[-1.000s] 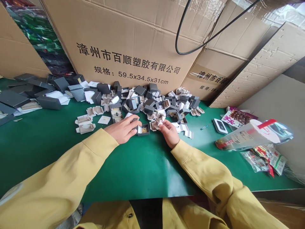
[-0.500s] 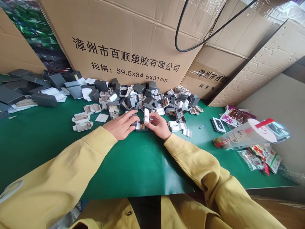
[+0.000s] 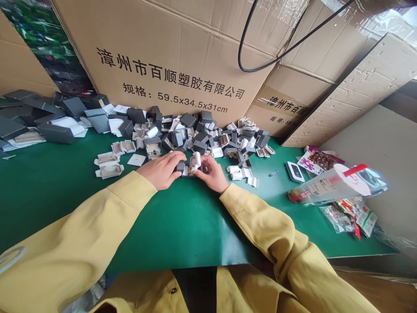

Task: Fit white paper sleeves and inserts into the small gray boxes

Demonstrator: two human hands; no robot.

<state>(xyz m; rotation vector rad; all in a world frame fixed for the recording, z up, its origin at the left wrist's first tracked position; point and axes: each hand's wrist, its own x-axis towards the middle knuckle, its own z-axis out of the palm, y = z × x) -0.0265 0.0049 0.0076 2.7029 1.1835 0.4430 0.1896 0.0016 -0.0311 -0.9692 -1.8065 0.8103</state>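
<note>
My right hand point(image 3: 213, 174) pinches a small white folded card insert point(image 3: 195, 161), tilted above a small dark open box point(image 3: 187, 171) on the green table point(image 3: 176, 226). Fingers of my left hand point(image 3: 163, 170) are closed on the left side of that box. Behind both hands lies a heap of small dark boxes point(image 3: 202, 138) mixed with white and grey card inserts point(image 3: 246, 123). An open dark box with a patterned inside point(image 3: 153, 148) stands just behind my left hand. Several loose inserts point(image 3: 110, 171) lie to its left.
Larger dark boxes point(image 3: 57, 134) and white papers pile up at the far left. Big cardboard cartons point(image 3: 182, 52) stand behind the heap. On the right are a small digital device point(image 3: 295, 172), a plastic cup point(image 3: 329, 184) and snack packets point(image 3: 365, 217). A black cable hangs above.
The white insert in my right hand has turned from upright to tilted, now showing its hollow inner side, and moved slightly left. The whole view has shifted a little.
</note>
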